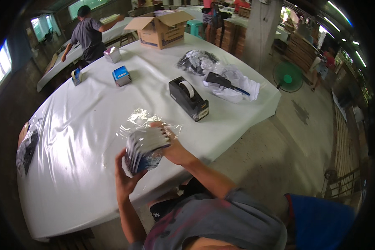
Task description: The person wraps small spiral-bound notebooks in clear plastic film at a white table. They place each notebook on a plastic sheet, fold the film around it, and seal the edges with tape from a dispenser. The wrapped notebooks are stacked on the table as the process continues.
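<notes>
Over the near part of the table I hold a stack of small spiral-bound notebooks [145, 150], with a blue cover on its lower side. A clear plastic bag [142, 118] surrounds the stack, its loose crinkled end sticking out on the far side. My left hand [126, 177] grips the stack from the lower left, thumb and fingers around its edge. From the right, my right hand [174, 146] closes on the spiral side, its fingertips partly behind the plastic. Just beyond, a black tape dispenser [188, 100] with a roll of tape stands on the table.
White sheeting covers the table [79, 166]. Toward the back are a blue notebook stack [121, 76], smaller packs and an open cardboard box [161, 33]. Crumpled plastic bags [237, 89] lie right, under a black-handled tool [225, 82]. A green fan [287, 78] stands beyond; a co-worker [88, 37] is far left.
</notes>
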The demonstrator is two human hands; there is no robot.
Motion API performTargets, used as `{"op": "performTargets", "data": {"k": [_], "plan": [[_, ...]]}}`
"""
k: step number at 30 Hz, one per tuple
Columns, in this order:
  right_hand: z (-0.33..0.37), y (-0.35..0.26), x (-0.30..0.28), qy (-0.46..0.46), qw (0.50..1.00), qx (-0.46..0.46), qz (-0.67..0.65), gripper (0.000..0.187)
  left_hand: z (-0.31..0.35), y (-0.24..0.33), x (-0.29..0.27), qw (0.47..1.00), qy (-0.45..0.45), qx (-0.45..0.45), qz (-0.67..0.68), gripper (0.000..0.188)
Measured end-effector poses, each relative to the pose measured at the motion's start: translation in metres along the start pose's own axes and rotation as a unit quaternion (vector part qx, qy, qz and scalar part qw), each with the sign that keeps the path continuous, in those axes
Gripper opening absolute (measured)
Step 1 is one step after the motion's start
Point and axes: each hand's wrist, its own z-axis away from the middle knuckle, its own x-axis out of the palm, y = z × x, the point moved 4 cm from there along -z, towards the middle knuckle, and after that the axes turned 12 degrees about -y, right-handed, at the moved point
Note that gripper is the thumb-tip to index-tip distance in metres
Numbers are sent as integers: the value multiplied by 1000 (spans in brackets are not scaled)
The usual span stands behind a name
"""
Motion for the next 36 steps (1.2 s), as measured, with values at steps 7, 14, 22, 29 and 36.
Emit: {"op": "performTargets", "data": {"k": [7, 14, 22, 29, 36], "plan": [[-5, -7, 8, -93, 972, 26, 215, 124, -7, -37, 26, 994, 24, -51, 97, 109], [-51, -55, 31, -269, 847, -43, 457, 15, -42, 14, -22, 985, 37, 97, -136, 30], [-65, -69, 34, -72, 803, 122, 578, 45, -48, 39, -72, 974, 167, -16, -153, 40], [-78, -57, 27, -82, 711, 213, 665, 37, -71, 34, -57, 986, -37, -150, -61, 51], [-85, -53, 15, -41, 701, 204, 682, 37, -75, 30, -55, 989, -4, -143, -25, 50]]}}
